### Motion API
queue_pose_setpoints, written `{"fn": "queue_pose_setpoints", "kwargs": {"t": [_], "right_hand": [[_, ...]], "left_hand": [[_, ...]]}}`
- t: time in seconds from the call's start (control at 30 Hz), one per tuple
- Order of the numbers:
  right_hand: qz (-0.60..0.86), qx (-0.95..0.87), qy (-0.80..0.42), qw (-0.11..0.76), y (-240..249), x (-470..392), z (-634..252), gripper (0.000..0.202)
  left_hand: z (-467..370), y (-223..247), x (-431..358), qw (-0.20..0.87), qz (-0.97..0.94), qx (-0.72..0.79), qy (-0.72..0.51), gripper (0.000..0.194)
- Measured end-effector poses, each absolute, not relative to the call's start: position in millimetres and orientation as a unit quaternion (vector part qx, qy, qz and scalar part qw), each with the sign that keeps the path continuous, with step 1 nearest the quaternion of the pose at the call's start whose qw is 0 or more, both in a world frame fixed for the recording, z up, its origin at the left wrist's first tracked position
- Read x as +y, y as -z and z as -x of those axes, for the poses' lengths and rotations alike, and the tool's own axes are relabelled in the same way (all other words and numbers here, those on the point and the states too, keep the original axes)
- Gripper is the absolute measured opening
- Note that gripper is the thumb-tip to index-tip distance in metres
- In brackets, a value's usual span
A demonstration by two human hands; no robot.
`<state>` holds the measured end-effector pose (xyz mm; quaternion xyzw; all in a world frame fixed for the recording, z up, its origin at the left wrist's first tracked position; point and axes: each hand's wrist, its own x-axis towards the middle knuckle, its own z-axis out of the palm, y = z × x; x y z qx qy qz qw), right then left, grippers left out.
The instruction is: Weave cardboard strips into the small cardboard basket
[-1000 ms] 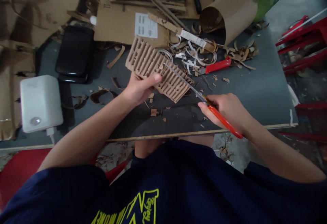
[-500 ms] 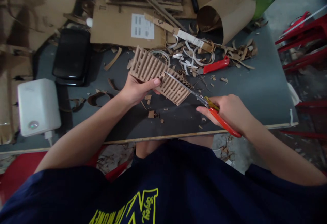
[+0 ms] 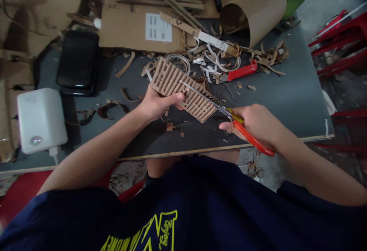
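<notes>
My left hand (image 3: 162,104) grips a piece of ridged corrugated cardboard (image 3: 169,76) by its near edge, thumb on top and the other fingers underneath. The piece is held above the table, tilted down toward the right. My right hand (image 3: 255,123) is wrapped round the handles of a pair of scissors (image 3: 243,128), red and yellow at the grip. Their metal blades lie over the cardboard's ridged face, the tips near its middle, above my left thumb. Whether the blades are parted is hard to see. Small cardboard scraps (image 3: 170,127) lie on the table beneath.
A red-handled cutter (image 3: 243,70), tape rings (image 3: 178,63) and paper strips lie behind the cardboard. Farther back are a flat cardboard sheet (image 3: 123,29) and a cardboard tube (image 3: 258,10). To the left stand a black case (image 3: 77,62) and a white device (image 3: 41,119) with a cable.
The cardboard and my left hand have shifted slightly right and toward me. The scissors have moved a little with them, and their tips still lie over the ridges.
</notes>
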<state>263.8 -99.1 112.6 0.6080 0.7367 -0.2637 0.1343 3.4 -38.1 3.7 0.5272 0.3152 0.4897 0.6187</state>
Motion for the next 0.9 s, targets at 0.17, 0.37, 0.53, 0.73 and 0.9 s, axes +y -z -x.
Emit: {"fn": "queue_pose_setpoints", "kwargs": {"t": [0.17, 0.37, 0.53, 0.73, 0.9], "right_hand": [[-0.628, 0.717, 0.295, 0.065, -105, -102, -263, 0.060], [-0.639, 0.688, 0.328, 0.101, -110, -98, -273, 0.059], [-0.597, 0.734, 0.298, 0.129, -110, -98, -280, 0.065], [-0.593, 0.737, 0.291, 0.145, -115, -102, -277, 0.073], [-0.592, 0.737, 0.310, 0.102, -115, -105, -281, 0.073]], "left_hand": [[-3, -5, -36, 0.629, -0.510, 0.328, -0.486, 0.052], [2, -16, -25, 0.615, -0.482, 0.361, -0.508, 0.052], [10, -23, -28, 0.625, -0.529, 0.339, -0.463, 0.043], [19, -24, -27, 0.652, -0.558, 0.327, -0.395, 0.039], [24, -22, -21, 0.683, -0.554, 0.316, -0.356, 0.041]]}}
